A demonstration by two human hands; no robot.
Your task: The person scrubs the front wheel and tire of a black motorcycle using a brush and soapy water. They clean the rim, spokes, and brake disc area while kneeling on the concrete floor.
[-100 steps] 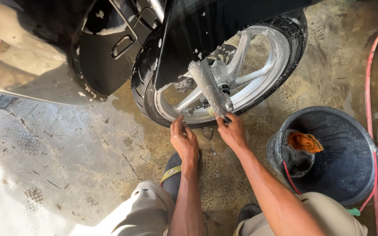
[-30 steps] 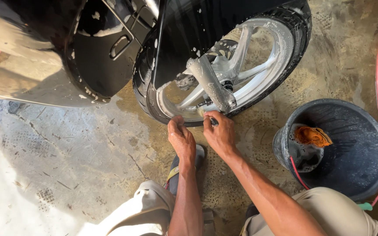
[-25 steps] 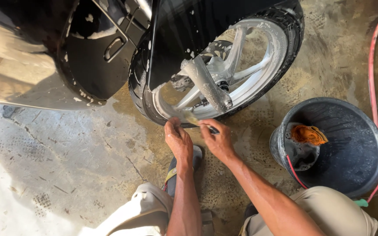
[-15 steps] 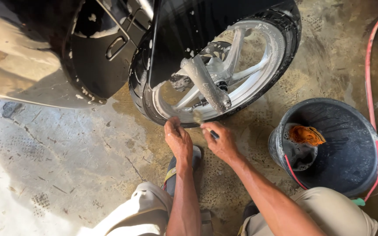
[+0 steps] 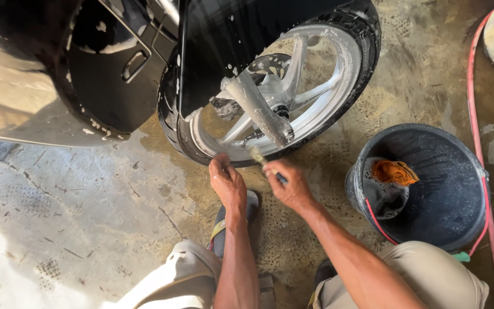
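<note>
A soapy scooter front wheel (image 5: 321, 74) with a silver spoked rim and black tyre stands on wet concrete, under a black mudguard (image 5: 241, 40). My left hand (image 5: 227, 183) rests with its fingertips on the lower edge of the tyre. My right hand (image 5: 290, 186) grips a small brush (image 5: 257, 155), whose bristles touch the bottom of the rim beside the silver fork leg (image 5: 261, 111).
A black bucket (image 5: 464, 189) with an orange cloth (image 5: 393, 171) and a dark scoop inside stands at the right. A red hose (image 5: 478, 109) runs along the right edge. The scooter's black body panel (image 5: 104, 74) fills the upper left. My knees and sandals are below.
Both hands have dropped slightly from the fork leg to the lower rim. The right hand has shifted the brush along the bottom of the wheel.
</note>
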